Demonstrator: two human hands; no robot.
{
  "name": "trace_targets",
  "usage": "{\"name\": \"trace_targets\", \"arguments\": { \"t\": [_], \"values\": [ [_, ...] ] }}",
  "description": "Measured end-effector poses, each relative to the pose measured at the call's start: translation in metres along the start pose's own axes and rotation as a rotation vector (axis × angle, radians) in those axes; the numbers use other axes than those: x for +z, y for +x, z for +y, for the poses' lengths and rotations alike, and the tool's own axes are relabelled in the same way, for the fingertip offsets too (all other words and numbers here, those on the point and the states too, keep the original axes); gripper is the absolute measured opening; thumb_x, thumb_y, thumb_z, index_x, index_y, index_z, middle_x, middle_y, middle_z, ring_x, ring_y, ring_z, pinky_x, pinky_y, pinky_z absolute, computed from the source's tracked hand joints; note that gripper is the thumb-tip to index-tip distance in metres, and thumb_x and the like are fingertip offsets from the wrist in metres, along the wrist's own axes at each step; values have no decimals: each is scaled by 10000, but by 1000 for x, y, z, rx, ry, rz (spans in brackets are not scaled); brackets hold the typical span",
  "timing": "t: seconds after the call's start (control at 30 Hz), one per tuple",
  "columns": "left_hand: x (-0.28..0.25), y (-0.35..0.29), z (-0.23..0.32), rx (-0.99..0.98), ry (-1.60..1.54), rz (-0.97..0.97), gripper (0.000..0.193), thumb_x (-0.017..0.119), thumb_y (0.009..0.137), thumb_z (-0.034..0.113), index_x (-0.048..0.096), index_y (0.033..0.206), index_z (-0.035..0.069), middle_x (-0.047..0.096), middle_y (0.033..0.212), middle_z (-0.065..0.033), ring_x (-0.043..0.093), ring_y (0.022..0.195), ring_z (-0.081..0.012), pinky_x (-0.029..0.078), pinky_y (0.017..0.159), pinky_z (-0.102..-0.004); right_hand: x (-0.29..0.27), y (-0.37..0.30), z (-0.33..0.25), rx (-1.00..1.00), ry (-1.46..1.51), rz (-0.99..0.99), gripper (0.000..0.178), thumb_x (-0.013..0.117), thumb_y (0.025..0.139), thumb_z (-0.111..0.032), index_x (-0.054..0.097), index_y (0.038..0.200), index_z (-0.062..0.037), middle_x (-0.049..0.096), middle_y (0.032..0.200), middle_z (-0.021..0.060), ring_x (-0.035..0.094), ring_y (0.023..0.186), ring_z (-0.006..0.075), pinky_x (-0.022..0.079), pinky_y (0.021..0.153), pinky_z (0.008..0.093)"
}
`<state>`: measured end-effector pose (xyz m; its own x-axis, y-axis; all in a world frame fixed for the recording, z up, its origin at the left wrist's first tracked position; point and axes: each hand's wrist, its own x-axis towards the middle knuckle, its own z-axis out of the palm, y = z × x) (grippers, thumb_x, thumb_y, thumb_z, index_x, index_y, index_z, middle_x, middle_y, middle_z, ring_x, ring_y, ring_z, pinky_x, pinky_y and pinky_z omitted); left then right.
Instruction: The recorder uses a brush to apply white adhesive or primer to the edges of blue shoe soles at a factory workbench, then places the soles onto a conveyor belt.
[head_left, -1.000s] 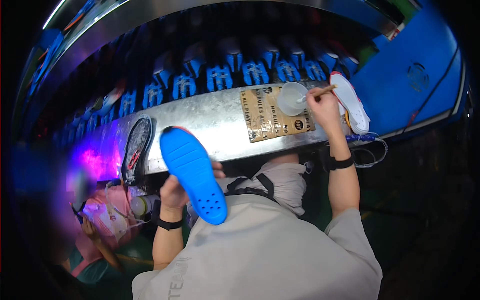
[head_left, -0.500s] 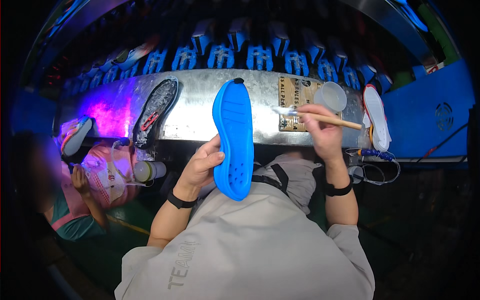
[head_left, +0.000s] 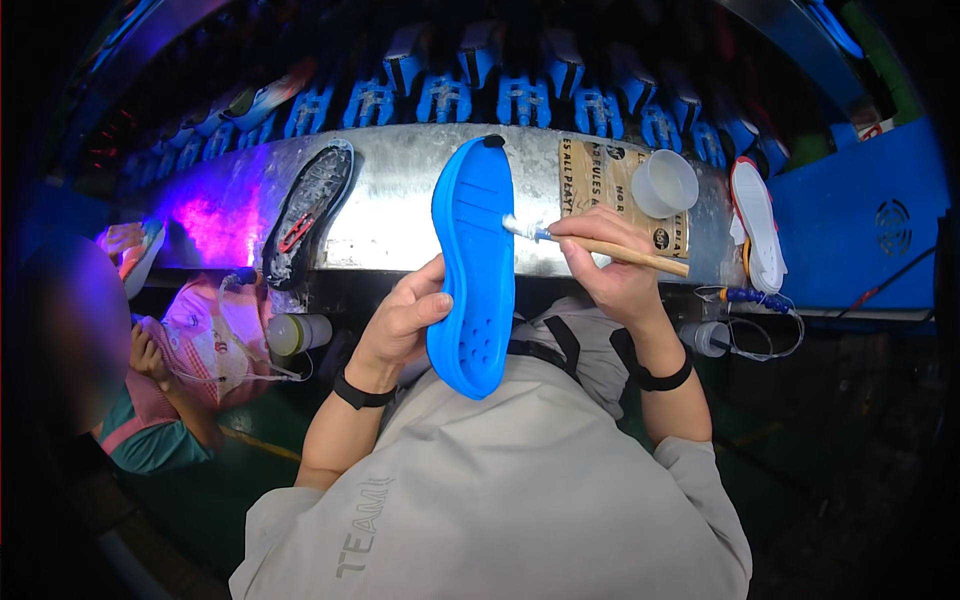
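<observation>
A blue shoe sole (head_left: 473, 250) with a black toe tip stands lengthwise before me, its inside facing up. My left hand (head_left: 405, 318) grips its left edge near the heel, thumb on the rim. Between the fingers of my right hand (head_left: 612, 262) is a wooden-handled brush (head_left: 640, 258). Its whitish bristles are at the right edge of the sole, about midway along; I cannot tell whether they touch. Just beyond the right hand stands a translucent plastic cup (head_left: 664, 190) on a brown printed sheet (head_left: 603, 180).
A metal bench (head_left: 395, 220) runs across. On it lie a black shoe (head_left: 310, 215), bottom up, and, at right, a white-soled shoe (head_left: 757, 225). Beyond stand blue holders (head_left: 443, 98) in a row. Another person's hand (head_left: 150, 360) works at far left. A blue panel (head_left: 850, 220) is at right.
My right hand has brought the brush left and nearer, from above the bench to the sole's right edge. The sole in my left hand has shifted slightly.
</observation>
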<state>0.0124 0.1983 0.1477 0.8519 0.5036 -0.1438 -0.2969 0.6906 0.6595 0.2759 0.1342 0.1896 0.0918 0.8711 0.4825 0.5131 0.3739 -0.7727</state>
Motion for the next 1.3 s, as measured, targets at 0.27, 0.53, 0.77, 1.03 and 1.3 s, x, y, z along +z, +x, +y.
{"name": "trace_targets", "arguments": {
  "t": [0.27,0.53,0.77,1.03,1.3],
  "values": [
    [1,2,6,20,77,8,784,705,925,254,313,1529,-56,576,1379,-168,602,1233,-234,480,1061,-374,-5,-2,-15,59,38,-113,94,669,796,-5,724,872,-5,685,753,88,618,689,209,493,668,325],
    [4,0,9,91,171,27,758,691,931,230,323,1529,-56,571,1385,-159,582,1252,-227,458,1075,-369,-6,-11,-27,72,132,-190,76,659,787,-19,712,841,-8,683,747,75,610,696,200,488,639,328],
    [-3,5,19,97,141,0,746,668,950,234,306,1535,-53,580,1373,-164,601,1233,-232,484,1053,-364,-5,-5,-33,13,133,-214,91,653,789,-28,717,851,-13,697,770,75,607,691,199,489,642,323],
    [-33,11,27,163,-268,83,690,320,1064,501,342,1530,-7,546,1400,-239,576,1262,-373,463,1071,-482,-6,-24,-9,295,381,256,160,600,933,-48,691,1037,33,669,978,81,622,830,124,504,749,245],
    [-40,-16,75,15,-424,-48,717,403,1006,499,365,1508,-12,536,1304,-305,596,1060,-472,603,724,-566,7,-63,70,305,4,383,166,609,947,-43,683,1079,23,690,1018,126,652,933,228,507,862,334]
  ]
}}
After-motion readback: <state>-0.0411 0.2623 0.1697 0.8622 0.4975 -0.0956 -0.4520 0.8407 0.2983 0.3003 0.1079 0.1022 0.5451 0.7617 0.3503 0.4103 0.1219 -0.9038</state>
